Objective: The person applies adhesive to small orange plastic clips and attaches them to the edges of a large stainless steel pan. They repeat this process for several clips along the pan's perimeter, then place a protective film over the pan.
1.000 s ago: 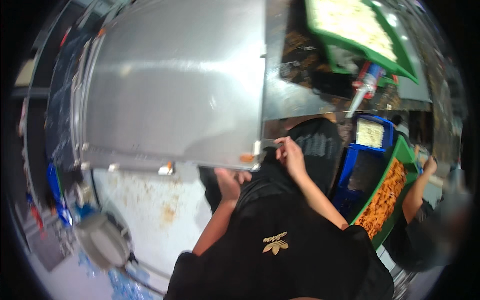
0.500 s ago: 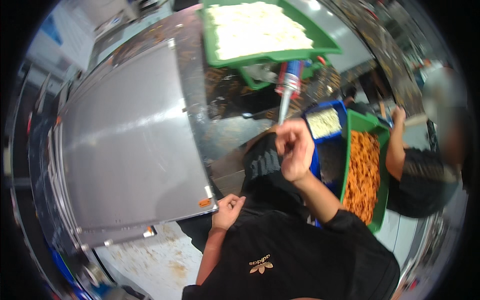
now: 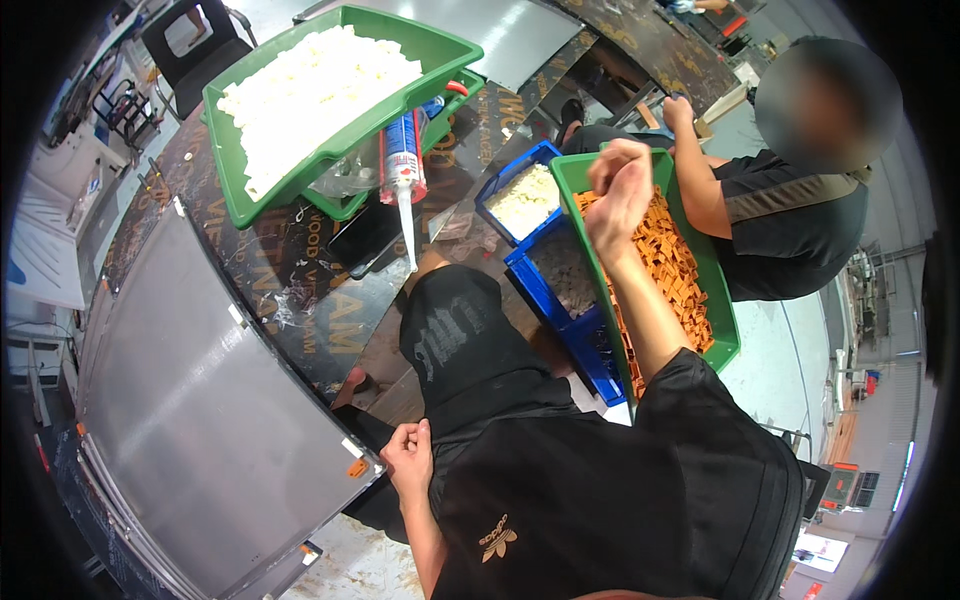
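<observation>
My left hand [image 3: 410, 460] is beside the near right corner of a stack of grey metal sheets [image 3: 200, 390], by my knee. Its fingers are curled in with the thumb against them; whatever they may hold is hidden. An orange piece [image 3: 357, 467] and a white one lie at that corner of the top sheet. Over the long green tray of orange pieces [image 3: 672, 270], my right hand [image 3: 617, 200] is raised, its fingers bent and smeared by motion. A sealant tube [image 3: 402, 160] with a long white nozzle juts out from the bench, pointing toward my knee.
A big green tray [image 3: 235, 190] heaped with white pieces stands at the far left on the dark bench, near a black phone [image 3: 365, 240]. Blue bins [image 3: 545, 285] flank my right knee. A co-worker [image 3: 790, 210] sits at the right, close to the orange pieces.
My right hand has moved from near the nozzle to above the orange pieces. The view has swung right, shifting the sheets and white-filled tray leftward. My left hand stays by the sheet corner.
</observation>
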{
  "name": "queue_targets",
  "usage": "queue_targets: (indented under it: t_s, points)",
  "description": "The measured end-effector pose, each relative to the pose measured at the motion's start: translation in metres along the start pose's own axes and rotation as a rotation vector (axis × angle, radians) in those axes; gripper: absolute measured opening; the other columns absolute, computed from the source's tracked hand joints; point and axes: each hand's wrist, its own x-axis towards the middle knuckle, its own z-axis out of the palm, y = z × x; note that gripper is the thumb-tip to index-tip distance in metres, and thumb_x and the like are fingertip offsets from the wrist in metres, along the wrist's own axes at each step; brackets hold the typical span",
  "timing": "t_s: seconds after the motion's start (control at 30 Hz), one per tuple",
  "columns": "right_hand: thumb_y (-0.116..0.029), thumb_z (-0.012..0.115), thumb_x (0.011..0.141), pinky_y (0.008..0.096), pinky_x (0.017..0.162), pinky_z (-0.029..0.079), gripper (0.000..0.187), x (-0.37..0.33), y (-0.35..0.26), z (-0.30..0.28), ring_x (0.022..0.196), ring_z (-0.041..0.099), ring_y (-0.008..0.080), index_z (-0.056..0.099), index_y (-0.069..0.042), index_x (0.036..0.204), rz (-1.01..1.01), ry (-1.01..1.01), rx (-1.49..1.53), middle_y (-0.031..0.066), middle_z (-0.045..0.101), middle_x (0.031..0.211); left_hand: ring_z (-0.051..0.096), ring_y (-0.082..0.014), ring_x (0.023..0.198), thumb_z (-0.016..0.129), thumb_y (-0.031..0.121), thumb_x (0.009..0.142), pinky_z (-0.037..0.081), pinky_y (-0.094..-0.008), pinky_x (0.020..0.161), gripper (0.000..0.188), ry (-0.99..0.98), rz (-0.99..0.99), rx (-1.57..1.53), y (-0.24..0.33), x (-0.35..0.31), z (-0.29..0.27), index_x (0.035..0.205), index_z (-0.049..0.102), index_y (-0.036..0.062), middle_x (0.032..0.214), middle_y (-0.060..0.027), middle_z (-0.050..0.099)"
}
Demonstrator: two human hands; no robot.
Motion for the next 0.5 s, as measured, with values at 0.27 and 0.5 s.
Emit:
queue_targets:
  t_s: [0.27,0.5]
  points:
    - [-0.011,0.061,0.096,0.0489,0.11,0.043,0.042,-0.048,0.105,-0.123,0.128,0.053,0.0422,0.057,-0.007,0.137,0.364,-0.583,-1.06,0.0257,0.057,0.136,0.041,-0.0047,0.052,0.078,0.019,0.092,0.034,-0.0259,0.049,0.027,-0.013,0.019,0.027,-0.002,0.016,0.012,0.078,0.068,-0.0018,0.057,-0.0002,0.054]
    - [-0.012,0.074,0.09,0.0436,0.089,0.052,0.032,-0.054,0.1,-0.127,0.1,0.066,0.0339,0.067,-0.002,0.119,0.273,-0.46,-1.099,0.019,0.066,0.111,0.039,-0.003,0.053,0.077,0.018,0.093,0.034,-0.0253,0.049,0.027,-0.029,0.083,0.058,0.02,0.016,0.013,0.077,0.067,-0.0014,0.055,0.0016,0.05]
